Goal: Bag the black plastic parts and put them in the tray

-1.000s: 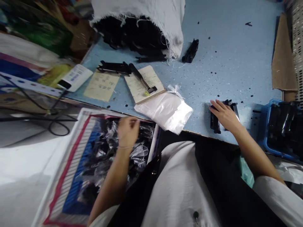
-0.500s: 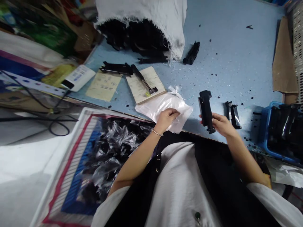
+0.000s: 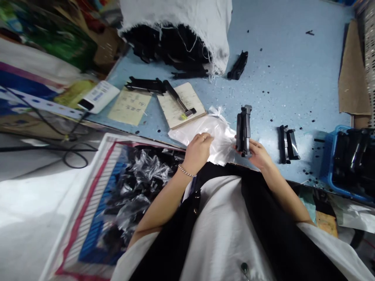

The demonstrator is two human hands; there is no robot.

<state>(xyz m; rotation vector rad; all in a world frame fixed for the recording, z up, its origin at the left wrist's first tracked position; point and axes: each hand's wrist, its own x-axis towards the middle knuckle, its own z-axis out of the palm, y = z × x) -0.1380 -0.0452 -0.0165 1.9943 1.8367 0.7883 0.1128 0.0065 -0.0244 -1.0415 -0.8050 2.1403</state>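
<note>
My right hand (image 3: 258, 154) grips a long black plastic part (image 3: 243, 130), held nearly upright just above the bench, its face shiny. My left hand (image 3: 199, 150), with a beaded bracelet at the wrist, has its fingers pinched together at the left side of a stack of clear plastic bags (image 3: 219, 146). It appears to grip a bag's edge, though the fingertips are partly hidden. To the right of my right hand, another black part (image 3: 288, 144) lies on the bench.
A hammer (image 3: 180, 101) rests on a wooden block (image 3: 187, 91). At right stands a blue basket (image 3: 331, 168) of black parts. A crate (image 3: 84, 218) with bagged parts sits below left. A white sack (image 3: 175, 13) covers more parts behind.
My right hand has moved left with the black part, turning it more upright and nearer the bags. My left hand has shifted slightly left, its fingers more curled.
</note>
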